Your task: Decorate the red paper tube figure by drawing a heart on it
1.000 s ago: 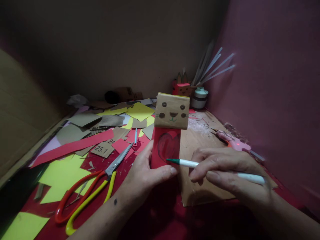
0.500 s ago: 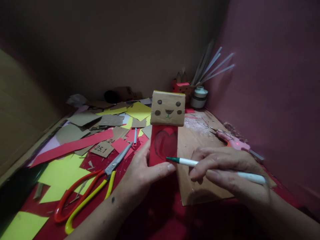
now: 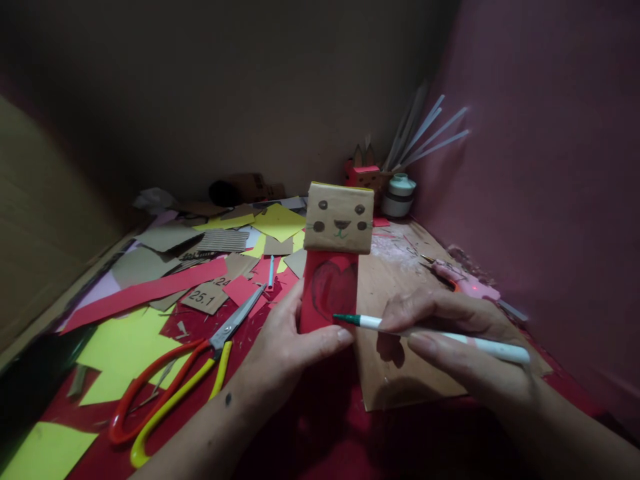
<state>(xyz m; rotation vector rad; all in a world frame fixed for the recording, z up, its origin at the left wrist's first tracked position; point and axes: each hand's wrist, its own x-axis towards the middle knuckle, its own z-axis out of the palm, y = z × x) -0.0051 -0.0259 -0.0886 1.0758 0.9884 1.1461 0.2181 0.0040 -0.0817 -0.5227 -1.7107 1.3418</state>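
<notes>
A cardboard animal figure (image 3: 339, 217) stands upright in my left hand (image 3: 290, 347), which is closed around its lower body with the thumb across the front. The figure's tan, box-like head bears drawn eyes, cheek spots, a nose and a green mouth. On its red body is a dark heart outline (image 3: 334, 287). My right hand (image 3: 450, 330) grips a white marker (image 3: 490, 348) with a green tip. That tip is at the lower edge of the heart; whether it touches the surface I cannot tell.
Scissors (image 3: 227, 330) with red and yellow handles lie at the left among yellow paper (image 3: 133, 350) and cardboard scraps. A cardboard sheet (image 3: 415, 380) lies under my right hand. Farther right is a pink glue gun (image 3: 465, 280). A small jar (image 3: 399, 195) stands behind, near white sticks (image 3: 440, 133).
The figure has shifted slightly to the right with my left hand. My right hand's fingers have changed position on the marker, while its tip stays near the heart's bottom.
</notes>
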